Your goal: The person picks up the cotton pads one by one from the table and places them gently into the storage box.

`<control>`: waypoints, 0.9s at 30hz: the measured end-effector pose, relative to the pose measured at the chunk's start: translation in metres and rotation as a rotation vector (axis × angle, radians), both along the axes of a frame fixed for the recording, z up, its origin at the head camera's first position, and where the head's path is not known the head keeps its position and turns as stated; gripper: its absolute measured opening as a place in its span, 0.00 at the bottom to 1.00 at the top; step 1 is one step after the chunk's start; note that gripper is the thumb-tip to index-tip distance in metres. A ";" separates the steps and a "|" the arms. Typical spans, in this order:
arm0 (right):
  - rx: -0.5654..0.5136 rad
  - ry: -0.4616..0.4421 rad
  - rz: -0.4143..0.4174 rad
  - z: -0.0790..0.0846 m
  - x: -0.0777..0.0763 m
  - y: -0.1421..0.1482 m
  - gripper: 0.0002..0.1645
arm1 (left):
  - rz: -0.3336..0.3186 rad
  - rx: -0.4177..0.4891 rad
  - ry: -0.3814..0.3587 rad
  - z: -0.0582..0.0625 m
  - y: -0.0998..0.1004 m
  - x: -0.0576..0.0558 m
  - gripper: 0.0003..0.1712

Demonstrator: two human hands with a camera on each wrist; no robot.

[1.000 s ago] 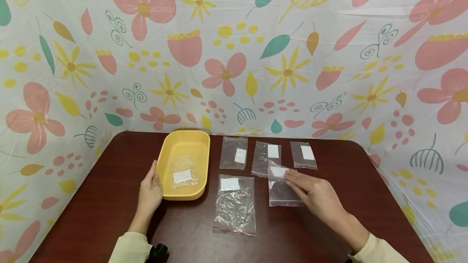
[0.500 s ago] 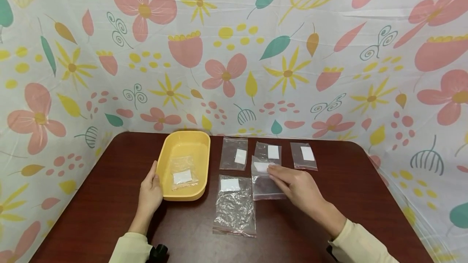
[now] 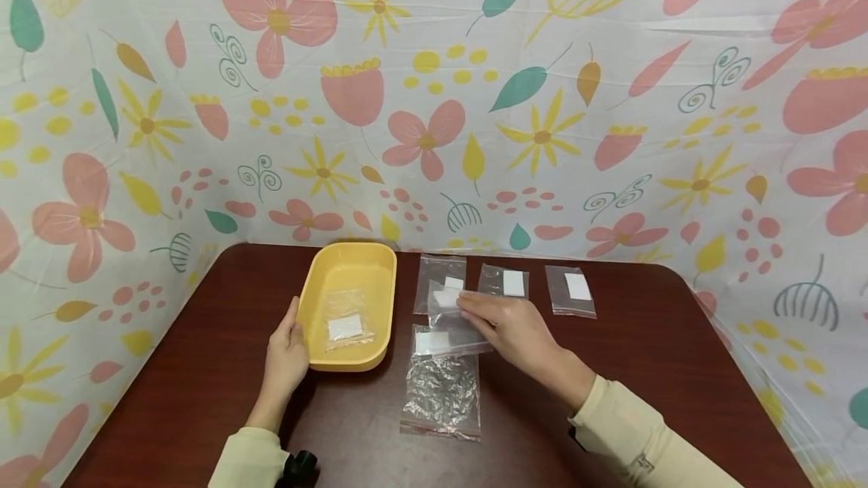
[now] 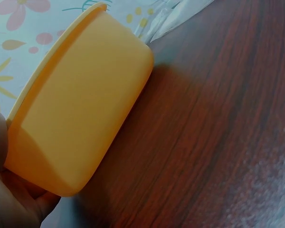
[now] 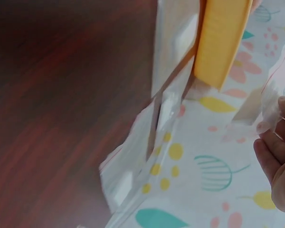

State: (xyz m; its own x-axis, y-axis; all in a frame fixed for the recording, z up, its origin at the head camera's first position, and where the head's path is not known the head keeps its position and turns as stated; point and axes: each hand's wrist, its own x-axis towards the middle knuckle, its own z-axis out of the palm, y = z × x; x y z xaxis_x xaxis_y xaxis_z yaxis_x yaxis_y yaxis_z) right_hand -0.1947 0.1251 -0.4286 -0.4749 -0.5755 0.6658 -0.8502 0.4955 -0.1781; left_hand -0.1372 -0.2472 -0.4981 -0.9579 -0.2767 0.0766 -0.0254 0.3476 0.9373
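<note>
And the right hand [image 3: 517, 331] has swung left across the bench [image 3: 366, 428], its fingers pinching a clear bag [image 3: 453, 328] by the white label! That bag now hangs over the label end of the big crinkled bag [image 3: 442, 405] and partly covers the far-left bag [image 3: 432, 269]; whether it touches either, I can't tell. Over on the left, the left hand [image 3: 286, 356] holds steady, fingers gripping the yellow tray [image 3: 353, 262], one bag [image 3: 347, 327] lying inside. So the gap between pinched bag and tray has narrowed, and the work looks mid-carry.
</note>
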 end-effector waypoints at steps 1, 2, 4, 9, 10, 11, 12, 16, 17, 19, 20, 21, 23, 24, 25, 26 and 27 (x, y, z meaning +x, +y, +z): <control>0.002 0.000 0.003 0.000 -0.001 -0.004 0.17 | 0.002 -0.001 0.000 0.000 0.000 0.000 0.30; 0.006 -0.001 0.007 0.001 -0.003 -0.008 0.17 | 0.002 -0.001 -0.002 -0.001 0.000 0.000 0.30; 0.011 0.001 0.024 0.002 -0.006 -0.016 0.16 | 0.001 -0.002 -0.002 -0.001 0.000 -0.001 0.30; 0.027 0.029 0.067 0.006 -0.013 -0.034 0.16 | -0.001 -0.011 0.006 -0.001 0.001 -0.003 0.30; 0.031 0.039 0.071 0.007 -0.014 -0.038 0.16 | -0.001 -0.012 0.007 -0.001 0.001 -0.003 0.30; 0.035 0.046 0.074 0.008 -0.016 -0.042 0.16 | 0.000 -0.015 0.007 -0.001 0.001 -0.003 0.30; 0.038 0.051 0.078 0.008 -0.017 -0.046 0.15 | 0.001 -0.017 0.008 -0.001 0.001 -0.003 0.30; 0.054 0.060 0.091 0.012 -0.021 -0.062 0.15 | 0.010 -0.027 0.005 0.000 0.002 -0.003 0.30; 0.056 0.056 0.096 0.013 -0.022 -0.066 0.15 | 0.012 -0.028 0.004 0.000 0.002 -0.003 0.30; 0.059 0.049 0.101 0.014 -0.023 -0.074 0.14 | 0.014 -0.030 -0.001 -0.001 0.002 -0.002 0.30; 0.061 0.045 0.100 0.014 -0.024 -0.078 0.14 | 0.014 -0.030 -0.004 -0.001 0.002 -0.002 0.30; 0.065 0.040 0.100 0.014 -0.025 -0.082 0.14 | 0.015 -0.030 -0.006 -0.001 0.002 -0.002 0.30; 0.074 0.032 0.096 0.013 -0.027 -0.091 0.14 | 0.016 -0.032 -0.004 -0.002 0.001 -0.001 0.30; 0.080 0.027 0.092 0.012 -0.028 -0.096 0.14 | 0.017 -0.036 -0.001 -0.001 0.001 -0.001 0.30; 0.086 0.023 0.091 0.011 -0.030 -0.101 0.14 | 0.018 -0.038 0.002 -0.001 0.001 -0.001 0.30; 0.095 0.021 0.087 0.011 -0.031 -0.105 0.13 | 0.018 -0.040 0.005 -0.001 0.001 -0.001 0.30; 0.103 0.014 0.086 0.010 -0.032 -0.110 0.13 | 0.018 -0.042 0.008 -0.001 0.001 -0.001 0.30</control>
State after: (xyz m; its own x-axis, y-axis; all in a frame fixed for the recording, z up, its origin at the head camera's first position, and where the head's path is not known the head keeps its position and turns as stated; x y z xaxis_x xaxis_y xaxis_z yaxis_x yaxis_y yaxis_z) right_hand -0.2269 0.0151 -0.4185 -0.4124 -0.6790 0.6073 -0.8921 0.4361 -0.1183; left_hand -0.1382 -0.2464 -0.4990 -0.9523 -0.2898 0.0961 -0.0246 0.3867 0.9219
